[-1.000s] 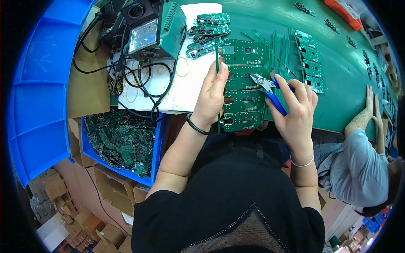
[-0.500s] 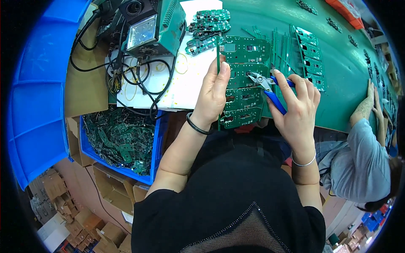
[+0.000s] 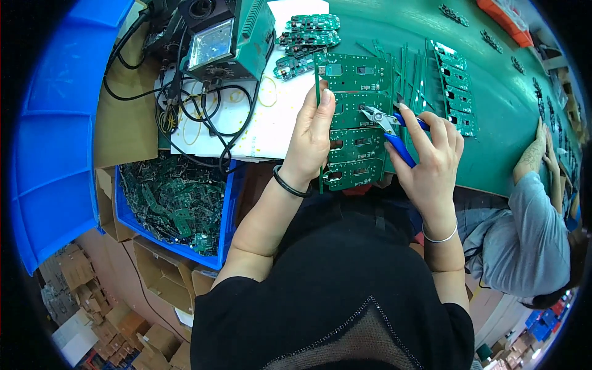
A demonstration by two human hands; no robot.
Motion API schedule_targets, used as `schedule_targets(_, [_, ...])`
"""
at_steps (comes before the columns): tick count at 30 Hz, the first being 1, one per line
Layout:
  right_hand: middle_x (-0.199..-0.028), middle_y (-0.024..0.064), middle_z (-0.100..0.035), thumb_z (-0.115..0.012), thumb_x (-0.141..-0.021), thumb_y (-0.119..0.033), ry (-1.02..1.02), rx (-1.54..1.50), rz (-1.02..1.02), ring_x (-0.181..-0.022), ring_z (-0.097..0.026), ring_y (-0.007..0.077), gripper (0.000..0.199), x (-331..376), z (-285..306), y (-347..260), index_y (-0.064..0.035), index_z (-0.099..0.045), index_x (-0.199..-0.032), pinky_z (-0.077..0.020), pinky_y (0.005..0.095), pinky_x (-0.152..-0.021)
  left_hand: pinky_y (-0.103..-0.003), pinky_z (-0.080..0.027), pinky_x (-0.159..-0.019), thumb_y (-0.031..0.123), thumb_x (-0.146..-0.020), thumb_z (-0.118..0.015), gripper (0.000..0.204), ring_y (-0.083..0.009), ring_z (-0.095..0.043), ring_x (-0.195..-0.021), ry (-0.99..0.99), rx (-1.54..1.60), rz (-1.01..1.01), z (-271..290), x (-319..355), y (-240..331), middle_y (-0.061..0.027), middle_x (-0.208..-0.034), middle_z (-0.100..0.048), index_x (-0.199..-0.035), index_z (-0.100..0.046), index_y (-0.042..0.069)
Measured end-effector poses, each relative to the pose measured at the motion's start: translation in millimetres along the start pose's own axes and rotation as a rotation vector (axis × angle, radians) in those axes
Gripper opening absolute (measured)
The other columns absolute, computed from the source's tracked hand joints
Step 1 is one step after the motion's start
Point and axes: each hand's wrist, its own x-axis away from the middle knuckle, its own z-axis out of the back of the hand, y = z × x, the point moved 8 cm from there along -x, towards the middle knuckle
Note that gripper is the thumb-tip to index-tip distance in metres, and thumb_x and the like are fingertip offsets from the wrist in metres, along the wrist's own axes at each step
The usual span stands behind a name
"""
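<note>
My left hand grips a green circuit board panel by its left edge strip, thumb on the near face. The panel is made up of several boards side by side, held up over the table's front edge. In my right hand is a pair of blue-handled flush cutters, fingers wrapped about the grips. Their jaws lie over the panel's middle, at the upper part of a board; whether the tips touch it I cannot tell. Part of the left palm and fingers is hidden behind the panel.
Cut green strips and another board panel lie on the green table. Loose boards are stacked on white paper. A soldering station with cables stands left, above a blue crate of boards. A co-worker's arms rest at right.
The cutters and my right hand have shifted slightly left along with the panel. Both hands keep their hold.
</note>
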Motion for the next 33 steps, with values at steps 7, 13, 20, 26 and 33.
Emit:
schedule_targets(7, [-0.098, 0.0073, -0.055, -0.075, -0.069, -0.021, -0.019, -0.021, -0.011, -0.092, -0.052, 0.0242, 0.051, 2.7, -7.5, 0.6, -0.0125, -0.062, -0.118, -0.0369, 0.0361, -0.083, -0.025, -0.042, -0.090, 0.028, -0.102, -0.036, 0.037, -0.0110, -0.050, -0.107, 0.043, -0.081, -0.004, 5.4, 2.2, 2.4, -0.0064, -0.119, -0.053, -0.131, -0.042, 0.005])
schedule_targets(13, [-0.093, 0.0081, -0.055, -0.075, -0.069, -0.018, 0.138, -0.184, -0.124, -0.086, -0.053, 0.0248, 0.045, 6.3, 12.3, 23.2, -0.0083, -0.064, -0.111, -0.0374, 0.0367, -0.076, -0.034, -0.058, -0.063, 0.043, -0.099, -0.031, 0.048, -0.0273, -0.064, -0.096, -0.021, 0.261, 0.278, 27.7, -2.6, -21.2, -0.0134, -0.121, -0.052, -0.134, -0.039, 0.011])
schedule_targets(20, [-0.093, 0.0084, -0.055, -0.075, -0.070, -0.019, 0.056, -0.246, -0.154, -0.090, -0.052, 0.0242, 0.044, 7.9, -8.2, 28.4, -0.0079, -0.063, -0.111, -0.0372, 0.0358, -0.078, -0.050, -0.056, -0.077, 0.044, -0.100, -0.019, 0.062, -0.0407, -0.059, -0.104, -0.377, 0.916, 0.397, 0.6, 1.1, -36.2, -0.0272, -0.147, -0.017, -0.145, -0.013, 0.003])
schedule_targets(26, [-0.095, 0.0091, -0.055, -0.075, -0.070, -0.019, 0.019, -0.248, -0.172, -0.091, -0.052, 0.0252, 0.046, 7.8, -10.0, 30.5, -0.0081, -0.062, -0.112, -0.0372, 0.0364, -0.080, -0.055, -0.055, -0.078, 0.045, -0.099, -0.021, 0.063, -0.0415, -0.058, -0.105, -0.394, 1.038, 0.403, -8.1, 1.2, -33.3, -0.0271, -0.146, -0.022, -0.144, -0.018, 0.002])
schedule_targets(33, [-0.106, 0.0126, -0.054, -0.074, -0.068, -0.016, 0.107, -0.283, -0.249, -0.101, -0.050, 0.0290, 0.051, 16.9, 7.8, 49.7, -0.0076, -0.060, -0.117, -0.0348, 0.0398, -0.090, -0.027, -0.051, -0.055, 0.041, -0.098, -0.039, 0.039, -0.0180, -0.063, -0.087, 0.073, 0.343, 0.278, 11.5, -12.8, -15.6, -0.0060, -0.103, -0.055, -0.128, -0.044, 0.016])
